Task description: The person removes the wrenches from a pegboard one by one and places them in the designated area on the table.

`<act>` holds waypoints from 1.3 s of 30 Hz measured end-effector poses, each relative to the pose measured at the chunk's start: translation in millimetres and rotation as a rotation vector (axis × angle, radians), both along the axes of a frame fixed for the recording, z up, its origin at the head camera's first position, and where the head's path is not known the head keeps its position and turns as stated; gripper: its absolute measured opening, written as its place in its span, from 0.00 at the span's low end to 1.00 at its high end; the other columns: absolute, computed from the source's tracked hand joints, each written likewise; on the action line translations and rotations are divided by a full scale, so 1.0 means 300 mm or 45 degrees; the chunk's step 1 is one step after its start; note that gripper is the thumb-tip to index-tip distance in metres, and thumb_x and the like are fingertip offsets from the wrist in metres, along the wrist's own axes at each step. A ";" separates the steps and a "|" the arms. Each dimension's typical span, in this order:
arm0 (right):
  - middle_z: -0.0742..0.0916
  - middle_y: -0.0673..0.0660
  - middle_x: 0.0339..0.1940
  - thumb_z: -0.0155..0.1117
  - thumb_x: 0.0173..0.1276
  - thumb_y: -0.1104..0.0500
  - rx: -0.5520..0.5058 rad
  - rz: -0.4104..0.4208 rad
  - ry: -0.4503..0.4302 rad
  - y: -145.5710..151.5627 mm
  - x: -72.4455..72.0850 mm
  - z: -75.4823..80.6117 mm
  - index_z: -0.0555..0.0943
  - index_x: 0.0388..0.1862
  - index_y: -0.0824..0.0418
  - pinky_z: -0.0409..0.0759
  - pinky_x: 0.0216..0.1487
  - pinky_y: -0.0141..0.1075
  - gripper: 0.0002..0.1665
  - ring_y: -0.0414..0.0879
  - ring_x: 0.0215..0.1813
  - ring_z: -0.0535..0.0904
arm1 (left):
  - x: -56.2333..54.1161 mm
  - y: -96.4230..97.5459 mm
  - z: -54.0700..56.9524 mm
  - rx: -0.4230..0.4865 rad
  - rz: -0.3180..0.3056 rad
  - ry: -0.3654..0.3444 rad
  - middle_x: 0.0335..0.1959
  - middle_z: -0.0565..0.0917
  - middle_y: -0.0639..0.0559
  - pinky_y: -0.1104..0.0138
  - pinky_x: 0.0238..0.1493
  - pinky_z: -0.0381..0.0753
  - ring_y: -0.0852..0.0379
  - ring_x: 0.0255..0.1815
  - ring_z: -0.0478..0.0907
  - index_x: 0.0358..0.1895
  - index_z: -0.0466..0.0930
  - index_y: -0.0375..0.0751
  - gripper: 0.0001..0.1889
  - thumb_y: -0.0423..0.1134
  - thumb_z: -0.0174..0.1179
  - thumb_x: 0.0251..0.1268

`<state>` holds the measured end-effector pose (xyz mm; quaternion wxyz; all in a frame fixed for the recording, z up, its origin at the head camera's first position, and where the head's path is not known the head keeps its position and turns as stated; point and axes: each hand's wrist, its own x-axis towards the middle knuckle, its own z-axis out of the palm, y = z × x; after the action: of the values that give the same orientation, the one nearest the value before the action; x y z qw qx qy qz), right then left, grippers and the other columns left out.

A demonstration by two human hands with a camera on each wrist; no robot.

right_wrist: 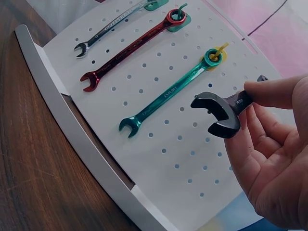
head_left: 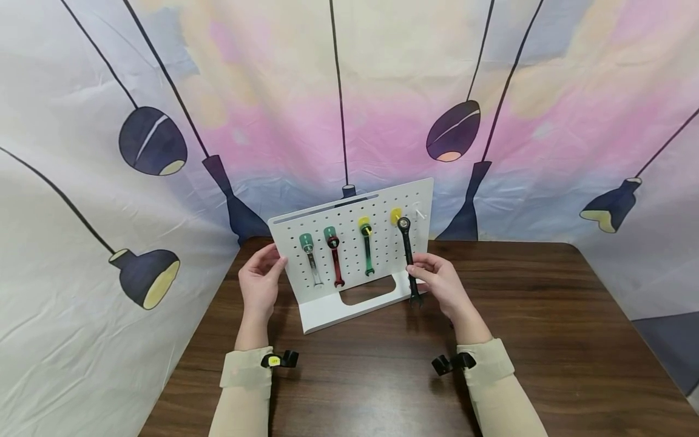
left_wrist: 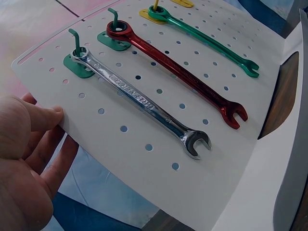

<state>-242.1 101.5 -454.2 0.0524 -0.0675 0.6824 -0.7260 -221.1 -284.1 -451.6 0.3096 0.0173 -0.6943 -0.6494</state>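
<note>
Had the pegboard point(head_left: 351, 258) pinched at its 9 o'clock edge with my left hand point(head_left: 260, 285), right hand point(head_left: 441, 284) pinching the black wrench point(head_left: 407, 246) around 3 o'clock. Green wrench point(head_left: 368, 250) hung toward 9 from there.

Three wrenches point(head_left: 335, 261) hang on the pegboard point(head_left: 351, 252), left of another wrench point(head_left: 407, 246) (perhaps hooked).

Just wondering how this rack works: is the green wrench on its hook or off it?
On: in the right wrist view, the green wrench has the yellow hook poking through its ring end.
</note>
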 end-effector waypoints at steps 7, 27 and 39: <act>0.85 0.49 0.38 0.67 0.76 0.67 0.010 0.011 0.028 -0.015 0.005 -0.001 0.77 0.60 0.77 0.86 0.45 0.40 0.20 0.38 0.40 0.83 | -0.005 0.008 0.003 -0.011 -0.012 0.019 0.42 0.89 0.58 0.72 0.40 0.81 0.58 0.43 0.84 0.59 0.88 0.34 0.18 0.23 0.71 0.67; 0.86 0.51 0.42 0.67 0.78 0.63 0.092 0.043 0.037 0.025 -0.002 -0.021 0.77 0.64 0.75 0.85 0.50 0.42 0.22 0.39 0.44 0.84 | -0.007 -0.001 -0.003 -0.020 -0.007 0.002 0.42 0.88 0.58 0.72 0.41 0.80 0.58 0.44 0.84 0.60 0.87 0.34 0.18 0.26 0.72 0.69; 0.87 0.54 0.43 0.67 0.78 0.64 0.111 0.052 0.047 0.023 -0.006 -0.014 0.76 0.65 0.77 0.85 0.50 0.42 0.23 0.39 0.44 0.85 | -0.005 -0.003 -0.006 0.013 -0.019 0.024 0.41 0.88 0.59 0.73 0.40 0.81 0.59 0.43 0.84 0.60 0.87 0.32 0.19 0.24 0.72 0.67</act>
<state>-244.0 108.3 -458.5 0.0576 -0.0925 0.7128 -0.6929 -222.5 -285.0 -453.3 0.3112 0.0077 -0.6883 -0.6553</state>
